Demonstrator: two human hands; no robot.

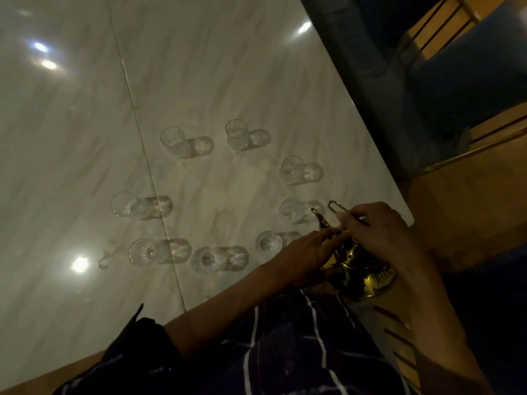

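Brass-yellow: my right hand [379, 232] grips the round metal teapot [365, 275], my left hand [305, 255] touches it, fingers straight. All small clear glasses [268, 243] ahead seem empty; pouring undone.

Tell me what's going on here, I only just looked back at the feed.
A person holds a brass teapot by the near right corner of the marble table. The right hand grips its thin wire handle, while the left hand rests its fingers on the pot's top, just behind the spout. Eight small clear glasses stand in a loose ring on the table. They look empty, so pouring does not seem to have begun.
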